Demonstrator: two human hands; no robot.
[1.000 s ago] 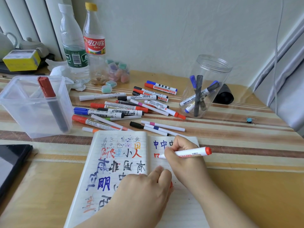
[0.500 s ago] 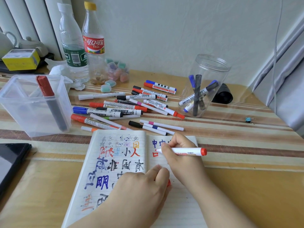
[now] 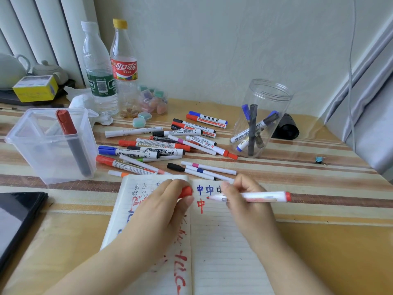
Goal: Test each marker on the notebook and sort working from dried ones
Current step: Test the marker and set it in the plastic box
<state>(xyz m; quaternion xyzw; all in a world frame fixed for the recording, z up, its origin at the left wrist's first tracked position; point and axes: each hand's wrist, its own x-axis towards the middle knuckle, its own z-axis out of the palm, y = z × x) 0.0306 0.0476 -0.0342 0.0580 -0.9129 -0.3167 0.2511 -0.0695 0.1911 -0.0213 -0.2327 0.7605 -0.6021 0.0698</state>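
A: From the head camera, what is each hand doing?

B: The right hand (image 3: 240, 201) pinches an uncapped white-barrelled marker with a red end plug (image 3: 265, 196), its red tip lifted just off the right page of the open lined paper notebook (image 3: 223, 241); the left hand (image 3: 170, 205) curls round the small red plastic cap (image 3: 186, 191), thumb and forefinger clamped on it, resting on the left page.

A: And did the marker write?

B: I judge so; a red character (image 3: 201, 204) sits on the page just left of the tip, bold and unbroken, under a row of blue and black ones.

A: So the step in hand is recapping?

B: Likely; cap and tip are near but apart, facing each other; bring them together along the barrel's line, keep the tip off the fingers, and press until the cap seats fully, or a good marker dries out.

A: Where does it go afterwards?

B: Two containers stand on the striped table (image 3: 297, 167); a round clear plastic jar (image 3: 263, 118) at the right holds several markers, and a square translucent plastic tub (image 3: 51, 145) at the left holds one fat dark marker with a red-brown cap (image 3: 71, 137); I cannot tell for certain which is for working ones, though the fuller jar seems the better guess.

A: Much left?

B: Plenty; a loose heap of untested markers (image 3: 161, 145) lies between tub and jar, just beyond the notebook.
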